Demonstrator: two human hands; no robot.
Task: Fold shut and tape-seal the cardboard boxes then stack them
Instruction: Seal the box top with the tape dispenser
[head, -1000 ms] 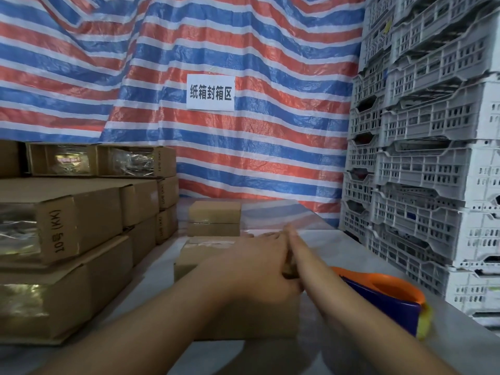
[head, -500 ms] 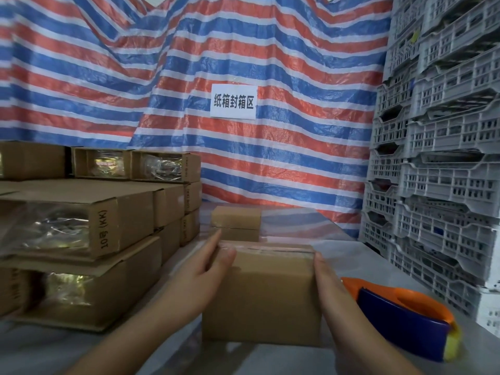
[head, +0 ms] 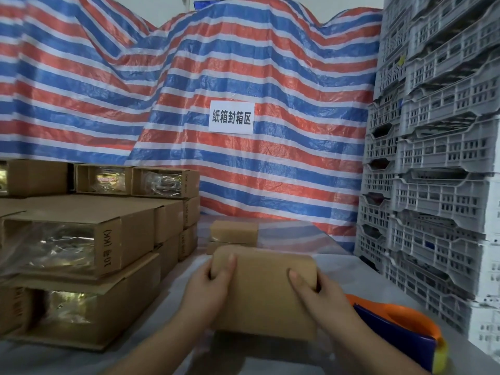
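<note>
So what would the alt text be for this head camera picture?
Two hands, left and right, grip a closed cardboard box by its ends above a table. Open boxes are stacked to the left, a tape dispenser lies right.

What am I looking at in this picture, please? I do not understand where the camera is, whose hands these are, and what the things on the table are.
The camera sits on a person's head and looks forward and down, so the two bare hands are the wearer's own. The left hand and right hand grip a closed cardboard box from both sides, thumbs on the face toward the camera. On the grey table lie an orange and blue tape dispenser on the right, two small boxes stacked behind, and unsealed boxes piled on the left. White plastic crates stand stacked on the right; a striped tarp with a paper sign hangs behind.
</note>
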